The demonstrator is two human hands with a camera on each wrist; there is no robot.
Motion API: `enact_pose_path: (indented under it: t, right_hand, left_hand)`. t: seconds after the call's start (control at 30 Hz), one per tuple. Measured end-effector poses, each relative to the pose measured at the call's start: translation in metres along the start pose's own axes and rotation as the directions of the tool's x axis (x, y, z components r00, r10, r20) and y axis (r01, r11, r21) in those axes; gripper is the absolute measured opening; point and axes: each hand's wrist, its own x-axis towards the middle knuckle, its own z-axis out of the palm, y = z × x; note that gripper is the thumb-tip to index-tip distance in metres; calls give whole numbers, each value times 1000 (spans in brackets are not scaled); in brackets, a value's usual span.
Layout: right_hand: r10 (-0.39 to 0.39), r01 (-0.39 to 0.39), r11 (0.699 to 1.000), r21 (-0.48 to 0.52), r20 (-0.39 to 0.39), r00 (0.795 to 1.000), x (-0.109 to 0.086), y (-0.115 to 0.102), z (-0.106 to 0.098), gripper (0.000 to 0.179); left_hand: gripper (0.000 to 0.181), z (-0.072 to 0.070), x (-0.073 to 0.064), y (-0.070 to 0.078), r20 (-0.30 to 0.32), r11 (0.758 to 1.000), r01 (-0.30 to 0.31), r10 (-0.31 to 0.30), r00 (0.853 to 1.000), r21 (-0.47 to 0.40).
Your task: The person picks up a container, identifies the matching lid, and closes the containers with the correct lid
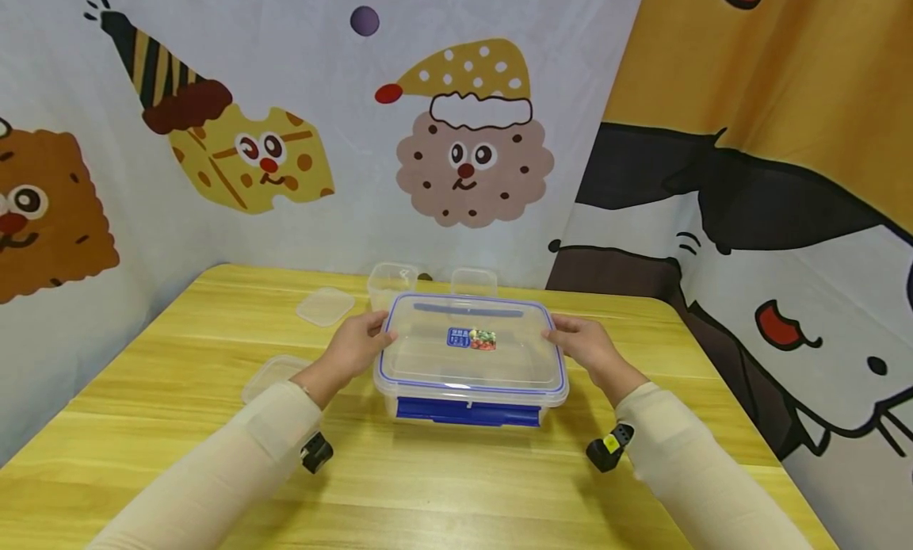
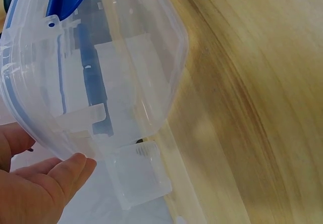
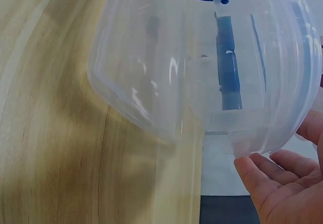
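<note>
A large clear plastic food storage box (image 1: 471,360) with a blue-lined lid and a blue front latch (image 1: 467,412) is in the middle of the head view, its lid on top. My left hand (image 1: 354,345) pinches the lid's rim at the left side, thumb above and fingers beneath. On the opposite side my right hand (image 1: 586,348) holds the rim the same way. Through the clear wall in the left wrist view, a blue strip (image 2: 93,77) shows at the back. Right-hand fingertips (image 3: 247,168) sit under the rim in the right wrist view.
Behind the big box stand two small clear containers, one to the left (image 1: 391,279) and one to the right (image 1: 474,280). Two clear lids lie on the wooden table (image 1: 456,494), one far (image 1: 325,307), one nearer (image 1: 269,376) beside my left forearm. A printed cloth (image 1: 357,233) hangs behind.
</note>
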Motion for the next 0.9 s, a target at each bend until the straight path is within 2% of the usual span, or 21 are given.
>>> enact_pose_path:
  t: [0.4,0.9]
  right_hand:
    - [30,-30,999,18,9,1000,4,4,2,54]
    - [34,-34,998,55,-10,999,2,5,4,53]
  left_hand:
    - [52,0,3,-2,5,999,18,-19,1000,43]
    - [53,0,0,-1,-4,1000,16,-16,1000,-18]
